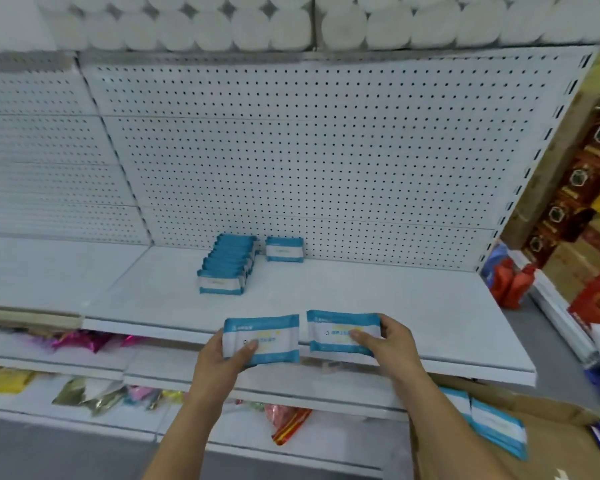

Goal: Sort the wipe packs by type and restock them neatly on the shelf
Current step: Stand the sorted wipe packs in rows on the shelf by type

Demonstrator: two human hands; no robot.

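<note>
A blue wipe pack is pinched by the left hand. Another pack is pinched by the right hand, above the shelf.

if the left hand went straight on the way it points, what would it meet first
Over bare shelf, the left hand with its wipe pack likely reaches the lone pack beside the row of packs; depth is unclear.
</note>
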